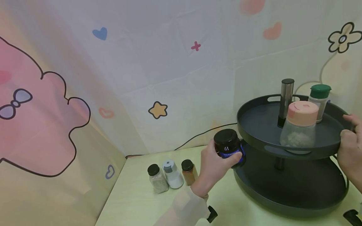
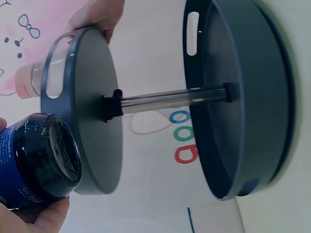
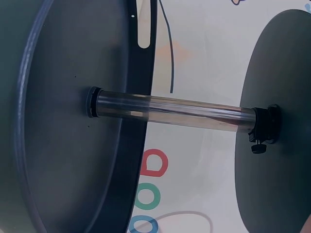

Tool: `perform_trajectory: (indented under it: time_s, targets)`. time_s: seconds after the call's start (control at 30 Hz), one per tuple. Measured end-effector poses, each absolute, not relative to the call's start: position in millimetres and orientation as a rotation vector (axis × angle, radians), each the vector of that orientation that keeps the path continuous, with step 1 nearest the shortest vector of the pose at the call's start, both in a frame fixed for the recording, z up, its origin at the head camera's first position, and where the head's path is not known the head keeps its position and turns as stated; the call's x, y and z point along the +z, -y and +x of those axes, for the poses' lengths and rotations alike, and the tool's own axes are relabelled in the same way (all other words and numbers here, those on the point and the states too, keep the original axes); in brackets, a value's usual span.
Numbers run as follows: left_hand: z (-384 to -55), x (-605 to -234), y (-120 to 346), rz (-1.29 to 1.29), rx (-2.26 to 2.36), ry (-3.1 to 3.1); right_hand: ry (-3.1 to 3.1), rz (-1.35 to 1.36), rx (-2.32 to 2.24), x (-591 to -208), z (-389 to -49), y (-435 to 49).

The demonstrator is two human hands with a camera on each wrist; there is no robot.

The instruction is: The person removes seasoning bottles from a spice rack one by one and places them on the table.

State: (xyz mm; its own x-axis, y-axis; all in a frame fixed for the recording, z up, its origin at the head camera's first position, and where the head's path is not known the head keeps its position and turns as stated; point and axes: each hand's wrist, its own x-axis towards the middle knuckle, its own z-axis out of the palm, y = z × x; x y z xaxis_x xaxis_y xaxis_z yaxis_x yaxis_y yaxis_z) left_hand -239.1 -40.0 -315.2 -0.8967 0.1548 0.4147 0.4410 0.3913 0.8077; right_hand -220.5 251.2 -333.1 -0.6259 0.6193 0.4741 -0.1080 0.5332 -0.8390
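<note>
My left hand holds a dark glass jar with a black lid and blue label, thumb and fingers round its side. The jar is off the table, right beside the left rim of the upper tray of a black two-tier turntable rack. In the left wrist view the jar's base shows. At the far right, my right hand grips the upper tray's rim. On that tray stand a pink-lidded jar with pale contents, a slim metal-and-black cylinder and a green-capped bottle.
The rack's lower tray sits on the pale table, joined to the upper by a metal post. Left of my left hand stand a black-lidded shaker, a white-and-grey bottle and a brown spice jar. A black cable runs behind.
</note>
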Motion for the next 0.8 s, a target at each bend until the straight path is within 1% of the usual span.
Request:
perform_trajectory:
  time_s: [0.8]
  targets:
    - [-247, -360, 59, -0.309, -1.335, 2.519, 1.935, -0.384, 1.203, -334, -221, -249]
